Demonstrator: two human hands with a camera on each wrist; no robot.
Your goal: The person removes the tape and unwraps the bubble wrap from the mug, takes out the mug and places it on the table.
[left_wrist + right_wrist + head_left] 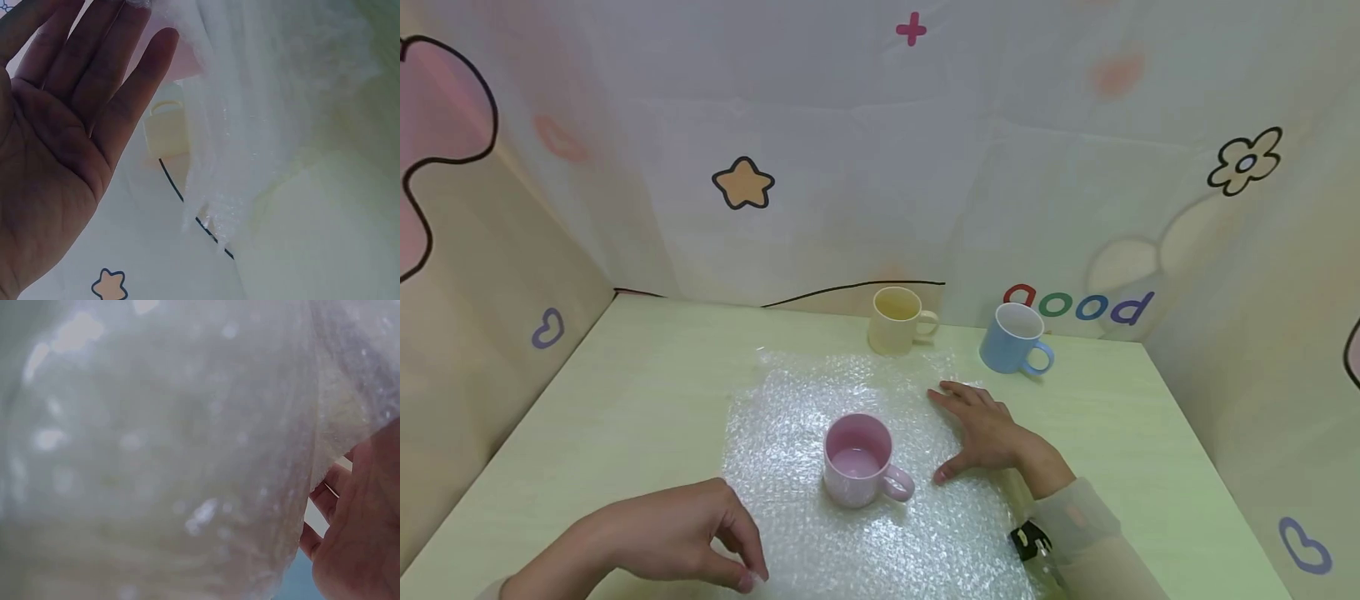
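Observation:
A pink mug (pixel 858 462) stands upright near the middle of a sheet of bubble wrap (pixel 797 433), its handle to the right. At the near left of the sheet, my left hand (pixel 681 533) pinches the wrap between thumb and bent fingers; in the left wrist view, plastic shows at its fingertips (pixel 164 44). My right hand (pixel 988 433) lies with fingers spread over the sheet's right side, to the right of the pink mug. In the right wrist view, blurred bubble wrap (pixel 156 444) fills most of the picture and partly hides that hand's fingers.
A yellow mug (pixel 893 329) stands behind the sheet by the back curtain (pixel 850 167). To its right stands a blue mug (pixel 1011 342), beyond my right hand. Printed curtains enclose the light table (pixel 647 400) at the back and both sides.

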